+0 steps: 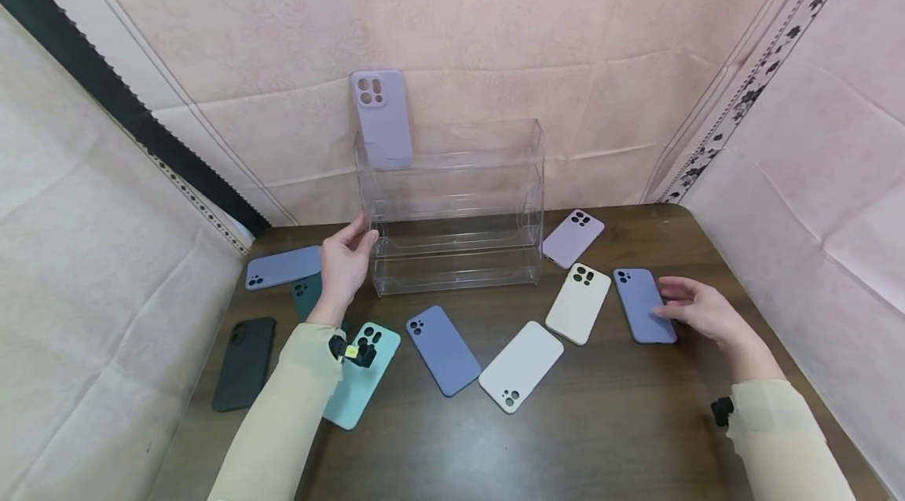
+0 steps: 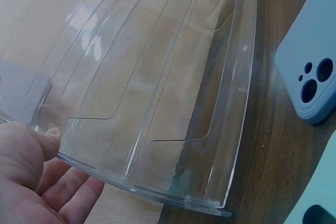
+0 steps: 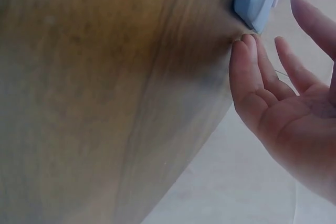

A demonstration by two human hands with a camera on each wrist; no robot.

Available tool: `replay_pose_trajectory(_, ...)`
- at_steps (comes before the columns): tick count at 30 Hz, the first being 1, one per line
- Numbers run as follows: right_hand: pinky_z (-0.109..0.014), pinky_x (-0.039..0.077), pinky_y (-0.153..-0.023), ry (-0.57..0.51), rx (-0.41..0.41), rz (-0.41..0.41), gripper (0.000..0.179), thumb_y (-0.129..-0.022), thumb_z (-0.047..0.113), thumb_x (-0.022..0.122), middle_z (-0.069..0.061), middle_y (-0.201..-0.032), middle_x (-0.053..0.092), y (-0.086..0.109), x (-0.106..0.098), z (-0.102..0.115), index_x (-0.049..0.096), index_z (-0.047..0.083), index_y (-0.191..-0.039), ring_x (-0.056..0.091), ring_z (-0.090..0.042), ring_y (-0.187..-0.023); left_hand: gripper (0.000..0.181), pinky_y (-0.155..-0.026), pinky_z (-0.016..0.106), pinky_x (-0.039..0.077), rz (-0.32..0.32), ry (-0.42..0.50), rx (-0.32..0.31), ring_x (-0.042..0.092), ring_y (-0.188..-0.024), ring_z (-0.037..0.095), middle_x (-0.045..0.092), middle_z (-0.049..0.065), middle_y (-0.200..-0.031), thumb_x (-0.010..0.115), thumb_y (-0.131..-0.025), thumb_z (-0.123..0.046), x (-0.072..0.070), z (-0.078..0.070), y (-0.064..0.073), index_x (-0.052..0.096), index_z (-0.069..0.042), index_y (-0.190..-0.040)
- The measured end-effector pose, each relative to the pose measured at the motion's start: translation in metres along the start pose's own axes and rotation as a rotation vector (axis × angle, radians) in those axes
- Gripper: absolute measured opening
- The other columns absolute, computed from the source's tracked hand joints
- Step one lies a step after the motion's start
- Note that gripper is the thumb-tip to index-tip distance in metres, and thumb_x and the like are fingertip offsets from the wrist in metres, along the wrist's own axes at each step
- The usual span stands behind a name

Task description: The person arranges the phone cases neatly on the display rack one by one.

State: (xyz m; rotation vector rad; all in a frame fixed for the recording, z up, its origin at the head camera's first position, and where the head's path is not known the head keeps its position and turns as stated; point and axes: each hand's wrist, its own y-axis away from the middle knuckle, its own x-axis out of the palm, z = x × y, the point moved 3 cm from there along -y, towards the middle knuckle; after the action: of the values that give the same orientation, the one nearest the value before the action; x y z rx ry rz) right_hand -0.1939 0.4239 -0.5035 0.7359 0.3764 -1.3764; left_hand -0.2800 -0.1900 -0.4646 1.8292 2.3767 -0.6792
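A clear plastic tiered stand (image 1: 456,281) stands at the back of the table. My left hand (image 1: 345,264) holds its left side wall, with the thumb (image 2: 48,141) at the edge and the other fingers behind. In the stand's upper rear tier, at the left end, a lavender phone case (image 1: 385,112) stands upright. Over on the right, my right hand (image 1: 700,314) is beside a blue phone case (image 1: 639,301) lying on the table. Its thumb overlaps the case's right edge in the head view, and the fingers are loosely spread around that side.
Right of the stand lie a lilac case (image 1: 574,238) and a cream case (image 1: 578,305). A white case (image 1: 522,367) and another blue case (image 1: 444,350) lie in front. Mint (image 1: 360,383), black (image 1: 243,363), dark teal (image 1: 305,293) and blue (image 1: 283,267) cases lie around the left arm.
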Motion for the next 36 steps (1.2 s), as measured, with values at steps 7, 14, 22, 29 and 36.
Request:
replay_pose_trajectory(7,-0.061,0.048,-0.109,0.007,0.029,0.05,0.085,-0.099,0.024,0.08,-0.042,-0.153,0.044,-0.004,0.0,-0.004,0.032,-0.015,-0.158,0.048,-0.055,-0.138,0.046,-0.107,0.043,0.054,-0.001,0.008,0.002,0.069,-0.126,0.025,0.069,0.006,-0.143,0.073,-0.105,-0.022,0.001,0.001,-0.001,0.063,-0.019,-0.149)
replay_pose_trajectory(14,-0.065,0.043,-0.112,0.058,0.035,0.063,0.092,-0.097,0.026,0.083,-0.045,-0.147,0.044,-0.008,0.004,-0.003,0.029,-0.023,-0.153,0.048,-0.057,-0.133,0.046,-0.107,0.043,0.055,0.005,0.01,-0.005,0.069,-0.126,0.025,0.069,0.006,-0.143,0.073,-0.105,-0.023,0.0,0.0,-0.001,0.062,-0.02,-0.15)
replay_pose_trajectory(22,-0.065,0.046,-0.108,0.102,0.025,0.034,0.092,-0.094,0.03,0.086,-0.045,-0.142,0.047,-0.013,0.01,-0.007,0.034,-0.025,-0.148,0.05,-0.055,-0.126,0.047,-0.107,0.044,0.054,0.005,0.003,-0.013,0.068,-0.127,0.025,0.069,0.005,-0.143,0.073,-0.105,-0.023,0.0,0.001,0.0,0.062,-0.02,-0.15)
replay_pose_trajectory(29,-0.064,0.048,-0.105,0.124,0.039,0.017,0.094,-0.093,0.036,0.087,-0.043,-0.137,0.05,-0.014,0.011,-0.006,0.037,-0.024,-0.146,0.053,-0.052,-0.122,0.046,-0.106,0.045,0.055,-0.001,0.008,0.003,0.069,-0.126,0.024,0.069,0.006,-0.142,0.073,-0.105,-0.023,0.001,0.001,0.0,0.063,-0.019,-0.15)
replay_pose_trajectory(36,-0.062,0.05,-0.101,0.164,0.075,0.001,0.102,-0.088,0.043,0.09,-0.041,-0.134,0.053,-0.016,0.014,-0.002,0.038,-0.022,-0.147,0.056,-0.05,-0.119,0.046,-0.107,0.045,0.055,-0.004,0.005,0.009,0.069,-0.126,0.024,0.069,0.006,-0.142,0.073,-0.105,-0.022,0.001,0.002,0.0,0.063,-0.017,-0.149)
